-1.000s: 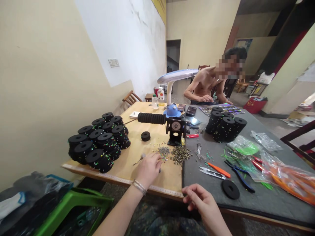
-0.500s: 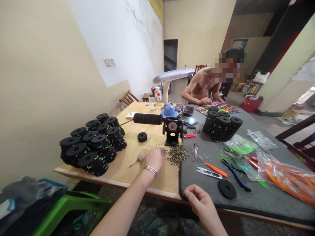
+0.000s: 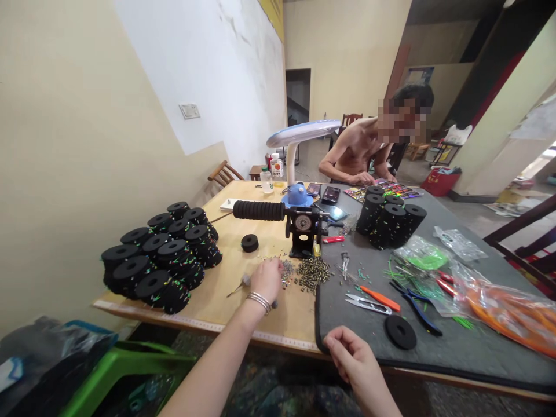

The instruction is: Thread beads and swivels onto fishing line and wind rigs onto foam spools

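Note:
My left hand (image 3: 266, 282), with bracelets on its wrist, is over the wooden part of the table beside a small pile of grey bits (image 3: 286, 270). Its fingers curl down and are mostly hidden; a small dark tip shows under the palm. To its left lies a small grey piece with a thin pointed end (image 3: 244, 282). Brass-coloured small cylinders (image 3: 313, 274) are heaped to its right. My right hand (image 3: 351, 352) rests at the dark mat's near edge, thumb and forefinger pressed together. Anything in that pinch is too small to make out.
A black winding device (image 3: 303, 223) holds a row of foam discs (image 3: 259, 210). Foam spools (image 3: 157, 246) stand left, more (image 3: 390, 214) at right. Snips (image 3: 369, 305), pliers (image 3: 416, 308) and a foam ring (image 3: 400, 332) lie on the mat (image 3: 469, 347). Opposite sits another person (image 3: 358, 147).
My left hand has shifted slightly left and toward me, uncovering more of the grey bits. My right hand stays in place, still pinched.

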{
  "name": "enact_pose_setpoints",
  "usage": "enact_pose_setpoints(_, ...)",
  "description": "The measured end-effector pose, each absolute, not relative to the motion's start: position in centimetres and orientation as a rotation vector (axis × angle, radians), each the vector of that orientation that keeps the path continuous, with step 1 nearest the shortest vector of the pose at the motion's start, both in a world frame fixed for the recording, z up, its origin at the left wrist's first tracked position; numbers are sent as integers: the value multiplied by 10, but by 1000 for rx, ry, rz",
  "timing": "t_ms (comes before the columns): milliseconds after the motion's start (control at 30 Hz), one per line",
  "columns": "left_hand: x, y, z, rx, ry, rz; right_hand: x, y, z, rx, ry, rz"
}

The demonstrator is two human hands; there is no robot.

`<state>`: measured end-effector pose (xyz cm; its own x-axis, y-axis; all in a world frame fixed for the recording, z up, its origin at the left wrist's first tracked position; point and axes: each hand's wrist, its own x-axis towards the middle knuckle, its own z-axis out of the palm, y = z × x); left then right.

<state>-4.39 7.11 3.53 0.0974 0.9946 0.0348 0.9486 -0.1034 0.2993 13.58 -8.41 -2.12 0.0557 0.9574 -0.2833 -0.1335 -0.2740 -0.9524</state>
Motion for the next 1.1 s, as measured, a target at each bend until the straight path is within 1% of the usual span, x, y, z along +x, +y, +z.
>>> enact_pose_setpoints(467, -40, 82, 31, 2200, 1840, 152, 135, -83, -17, -1378, -894, 1410)
enact_pose_setpoints(833, -47, 63, 45, 2224, 1833, 496, 131, -86, 7, -1364, -879, 1409)
enact_pose_setpoints(1100, -48, 67, 36, 2194, 1737, 647, 130, -86, 6, -1359, -888, 1412)
